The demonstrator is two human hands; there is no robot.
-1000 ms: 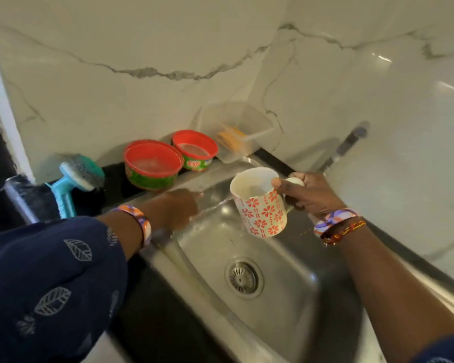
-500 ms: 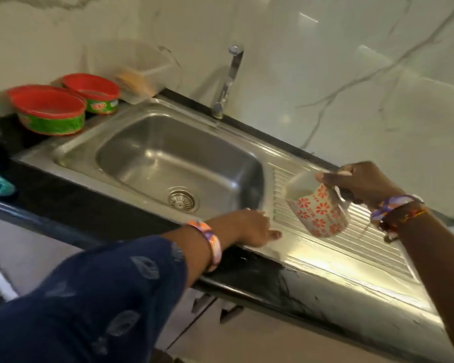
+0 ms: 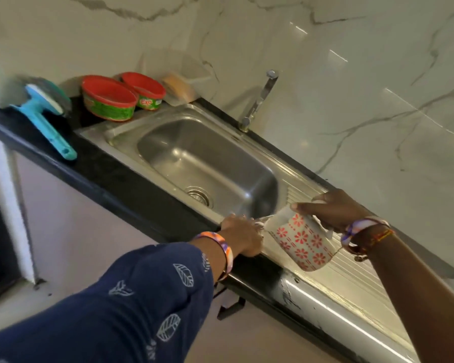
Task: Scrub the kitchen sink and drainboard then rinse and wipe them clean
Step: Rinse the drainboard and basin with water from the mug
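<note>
**Rinse water may run off the front edge**

My right hand (image 3: 336,209) has its grip curled round the tipped mug (image 3: 303,241); left hand (image 3: 243,238) lies flat on the drainboard (image 3: 351,279) rim beside the sink (image 3: 207,163) — pouring here risks spilling over the table (image 3: 121,176) edge.

Glossy veined marble wall (image 3: 351,74), black countertop (image 3: 121,179)

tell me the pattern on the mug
Red flowers and dashes on white, on the mug; head view.

Two red-lidded tubs (image 3: 108,99) (image 3: 144,90), one blue brush (image 3: 43,111), one flowered mug (image 3: 303,243), one tap (image 3: 260,99), one sink (image 3: 207,158), one drainboard (image 3: 357,279), one sponge (image 3: 177,85), two hands (image 3: 243,238) (image 3: 337,209)
</note>
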